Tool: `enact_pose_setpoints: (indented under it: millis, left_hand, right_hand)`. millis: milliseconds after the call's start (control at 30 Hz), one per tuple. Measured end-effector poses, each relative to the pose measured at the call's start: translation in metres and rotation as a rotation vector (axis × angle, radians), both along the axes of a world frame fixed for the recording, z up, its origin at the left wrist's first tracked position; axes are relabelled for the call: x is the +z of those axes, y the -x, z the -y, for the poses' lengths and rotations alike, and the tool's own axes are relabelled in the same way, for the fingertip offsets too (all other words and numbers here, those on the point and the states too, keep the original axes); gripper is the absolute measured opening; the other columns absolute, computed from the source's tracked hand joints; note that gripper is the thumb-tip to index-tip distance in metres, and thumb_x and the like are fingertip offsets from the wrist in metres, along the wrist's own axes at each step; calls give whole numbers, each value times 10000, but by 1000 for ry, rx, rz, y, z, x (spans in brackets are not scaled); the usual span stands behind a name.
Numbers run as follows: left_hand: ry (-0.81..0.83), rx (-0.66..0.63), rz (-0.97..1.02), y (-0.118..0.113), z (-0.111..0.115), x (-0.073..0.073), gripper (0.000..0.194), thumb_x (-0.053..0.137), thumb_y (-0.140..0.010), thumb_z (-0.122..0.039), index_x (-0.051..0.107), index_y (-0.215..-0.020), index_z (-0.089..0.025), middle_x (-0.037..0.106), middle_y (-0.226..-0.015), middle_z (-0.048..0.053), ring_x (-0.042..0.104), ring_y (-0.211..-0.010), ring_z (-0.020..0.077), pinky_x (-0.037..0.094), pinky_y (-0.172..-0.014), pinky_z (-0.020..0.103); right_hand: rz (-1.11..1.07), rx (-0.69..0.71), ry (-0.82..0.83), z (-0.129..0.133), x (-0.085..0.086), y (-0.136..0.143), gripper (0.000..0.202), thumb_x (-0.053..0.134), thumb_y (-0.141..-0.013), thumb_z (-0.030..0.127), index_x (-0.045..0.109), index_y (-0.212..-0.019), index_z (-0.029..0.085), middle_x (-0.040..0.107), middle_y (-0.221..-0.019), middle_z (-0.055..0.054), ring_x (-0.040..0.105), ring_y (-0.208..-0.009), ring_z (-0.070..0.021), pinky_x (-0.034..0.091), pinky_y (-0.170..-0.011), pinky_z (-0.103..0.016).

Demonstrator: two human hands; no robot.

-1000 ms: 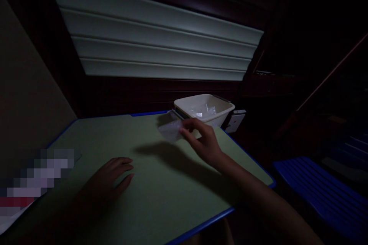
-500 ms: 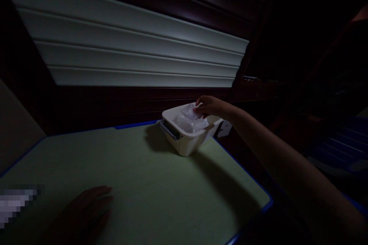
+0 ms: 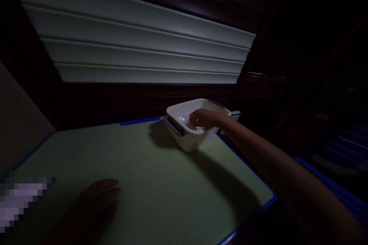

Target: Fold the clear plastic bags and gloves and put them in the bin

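A white bin [image 3: 191, 143] with grey side handles stands at the far right corner of the pale green table [image 3: 138, 168]. Inside it lies clear, crinkled plastic [image 3: 183, 119]. My right hand [image 3: 202, 118] reaches down into the bin, fingers curled together at the plastic; what they pinch, if anything, is too dark to make out. Near the table's front left, my left hand [image 3: 99, 203] rests in shadow, its fingers apart and nothing in them.
A blurred-out pale patch [image 3: 23, 201] is at the left edge. Behind the table rise dark red panelling and a white slatted panel [image 3: 143, 46]. Blue ribbed plastic [image 3: 347, 141] shows at the right, beyond the table's blue rim.
My right hand has moved lower into the bin, and the plastic that stood up under its fingers now lies lower. The view has shifted slightly; my left hand stays on the table.
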State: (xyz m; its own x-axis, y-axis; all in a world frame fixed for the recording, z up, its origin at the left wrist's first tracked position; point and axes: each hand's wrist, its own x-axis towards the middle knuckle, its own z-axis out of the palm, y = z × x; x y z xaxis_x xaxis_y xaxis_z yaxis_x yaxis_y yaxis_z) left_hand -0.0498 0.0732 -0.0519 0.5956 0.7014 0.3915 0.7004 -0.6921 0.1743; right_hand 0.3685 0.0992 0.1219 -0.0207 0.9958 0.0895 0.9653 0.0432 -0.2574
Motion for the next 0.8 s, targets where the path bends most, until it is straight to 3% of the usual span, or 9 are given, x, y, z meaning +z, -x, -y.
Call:
enact_pose_setpoints:
  millis: [133, 200, 333, 500, 567, 667, 733, 800]
  left_hand:
    - [-9, -74, -32, -5, -3, 12, 358, 448, -916, -467, 708, -1111, -317, 709, -1178, 38, 690, -1035, 244, 589, -857, 342]
    - [-29, -81, -9, -11, 0, 21, 377, 418, -920, -455, 731, -1034, -279, 727, -1099, 60, 699, -983, 244, 589, -844, 352]
    - [22, -116, 1, -27, 6, 40, 333, 417, -931, -381, 707, -1016, -238, 714, -1073, 69, 671, -991, 232, 555, -877, 356]
    - [62, -188, -34, -57, -13, 58, 286, 413, -916, -288, 676, -879, -181, 685, -935, 81, 635, -913, 229, 533, -840, 383]
    - [77, -212, -48, -78, -32, 61, 233, 457, -923, -256, 672, -902, -170, 670, -932, 73, 623, -912, 214, 523, -845, 366]
    - [76, -243, -36, -118, -69, 61, 172, 527, -955, -249, 657, -977, -139, 653, -1026, 88, 616, -980, 218, 518, -881, 408]
    - [74, -268, -9, -147, -96, 59, 275, 597, -945, -330, 603, -1165, -165, 615, -1197, 89, 619, -1035, 233, 534, -882, 451]
    - [79, -302, 29, -174, -120, 57, 308, 589, -951, -337, 581, -1217, -181, 592, -1248, 99, 616, -1047, 236, 541, -880, 449]
  right_hand:
    - [8, -58, -252, 30, 5, 5, 312, 517, -830, 53, 699, -1058, 163, 732, -1034, -128, 682, -927, -239, 484, -787, -311]
    - [-15, -44, -361, 48, 1, 14, 336, 473, -865, 64, 649, -1140, 144, 701, -1111, -138, 660, -992, -229, 485, -835, -314]
    - [-125, 85, -699, 72, -23, 37, 213, 483, -913, 197, 652, -1035, 155, 691, -1013, -142, 656, -921, -251, 518, -786, -364]
    - [-87, 100, -1059, 81, -61, 61, 202, 465, -909, 161, 637, -1000, 218, 685, -934, -114, 644, -875, -243, 517, -768, -401]
    - [61, 281, -1023, 84, -74, 69, 206, 470, -911, 158, 648, -991, 225, 696, -923, -110, 642, -830, -228, 514, -716, -378]
    - [255, 616, -803, 86, -93, 81, 237, 440, -932, 153, 660, -995, 215, 710, -903, -103, 624, -754, -199, 492, -659, -340]
    - [289, 689, -719, 84, -104, 87, 255, 404, -938, 139, 652, -968, 190, 707, -868, -107, 604, -700, -187, 475, -627, -326]
    - [276, 700, -686, 81, -112, 91, 244, 394, -929, 134, 635, -938, 174, 697, -843, -110, 592, -669, -183, 466, -611, -319]
